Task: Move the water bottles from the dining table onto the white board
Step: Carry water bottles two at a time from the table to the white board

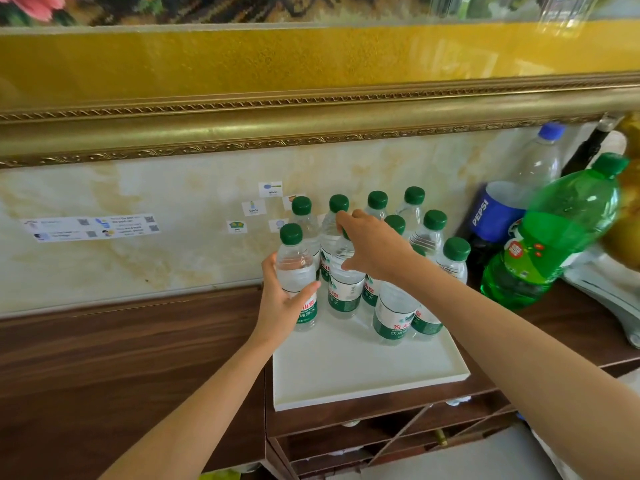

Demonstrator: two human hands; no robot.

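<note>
Several clear water bottles with green caps and green labels stand crowded on the far half of the white board (pixel 363 372), which lies on a dark wooden sideboard. My left hand (pixel 282 299) grips the front left bottle (pixel 296 268) around its body, fingers behind it and thumb in front. My right hand (pixel 374 247) holds the neck of the bottle beside it (pixel 344 289), covering its cap. Both bottles stand upright on the board. The near half of the board is bare.
A dark Pepsi bottle (pixel 498 216) and a big green soda bottle (pixel 550 237) stand right of the board. A gold picture frame (pixel 311 112) hangs above on a tiled wall with small stickers (pixel 252 207). Open cabinet shelves (pixel 391 434) lie below.
</note>
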